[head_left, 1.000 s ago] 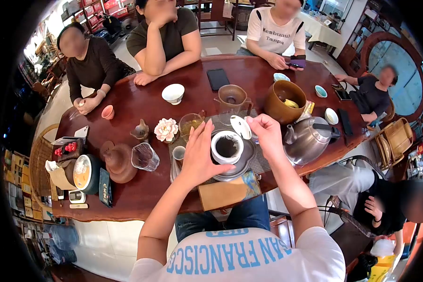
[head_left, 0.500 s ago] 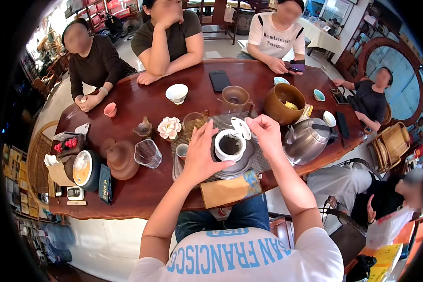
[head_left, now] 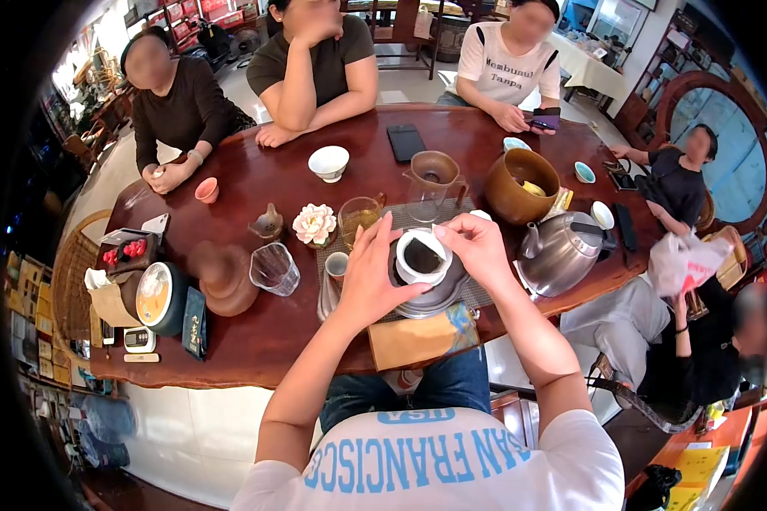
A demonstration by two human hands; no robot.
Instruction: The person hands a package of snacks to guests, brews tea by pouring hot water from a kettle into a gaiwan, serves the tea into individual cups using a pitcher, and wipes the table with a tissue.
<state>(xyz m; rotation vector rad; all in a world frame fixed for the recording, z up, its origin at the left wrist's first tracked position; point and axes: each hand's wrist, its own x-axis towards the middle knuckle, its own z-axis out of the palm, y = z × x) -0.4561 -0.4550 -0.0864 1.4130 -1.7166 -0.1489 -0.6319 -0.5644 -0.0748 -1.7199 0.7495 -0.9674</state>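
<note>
A white gaiwan bowl [head_left: 415, 277] with dark contents stands on a round metal dish [head_left: 426, 305] in front of me. My left hand [head_left: 373, 271] is open at its left side, fingers spread and thumb near the front rim. My right hand [head_left: 473, 247] pinches the gaiwan's white lid [head_left: 433, 237] at the back right of the rim. Only a strip of the lid shows, slanting over the dark opening; my fingers hide the rest. A small cup [head_left: 336, 264] stands beside my left hand, and a glass pitcher of tea [head_left: 360, 215] is just behind it.
A steel kettle [head_left: 558, 260] and a brown bowl [head_left: 522, 187] stand to the right. Left are a faceted glass [head_left: 274, 269], a clay pot [head_left: 217, 281] and a flower ornament [head_left: 314, 224]. A brown packet [head_left: 422, 338] lies at the table's front edge. Several people sit around.
My right hand has lowered the lid from standing upright to slanting at the bowl's opening. My left hand keeps its place. The person at right has raised a plastic bag.
</note>
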